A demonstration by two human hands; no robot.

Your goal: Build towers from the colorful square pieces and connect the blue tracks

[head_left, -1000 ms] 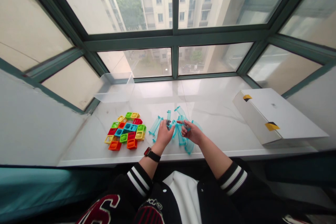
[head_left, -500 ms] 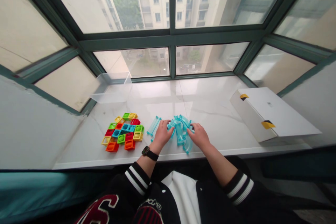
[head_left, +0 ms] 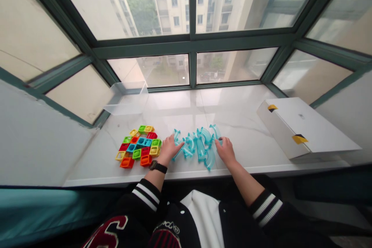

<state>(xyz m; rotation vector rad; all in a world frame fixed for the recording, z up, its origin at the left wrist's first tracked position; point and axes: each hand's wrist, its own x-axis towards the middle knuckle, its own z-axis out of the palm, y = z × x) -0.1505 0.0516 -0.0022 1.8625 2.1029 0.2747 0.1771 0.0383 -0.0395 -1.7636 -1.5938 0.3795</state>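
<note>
Several translucent blue plastic track pieces [head_left: 200, 148] lie spread on the white marble sill. My left hand [head_left: 169, 149] rests over the left end of this group, thumb stretched out to the right and apart from the fingers. It touches a blue piece [head_left: 176, 135], part of which it hides. At the other end, my right hand [head_left: 226, 151] pinches the near end of a curved blue track piece [head_left: 214, 130] between thumb and fingers. Beside my left hand sits a cluster of red, orange, yellow, green and blue blocks [head_left: 138, 146].
A clear plastic bin [head_left: 128, 102] stands at the back left of the sill [head_left: 241, 112], against the window frame. On the right is a white box [head_left: 308, 124] with black and yellow tabs. The sill's front edge runs just before my body.
My left hand has moved left, away from the middle of the blue pieces, which are now more spread out. A curved piece stands apart at my right hand, which has shifted slightly right.
</note>
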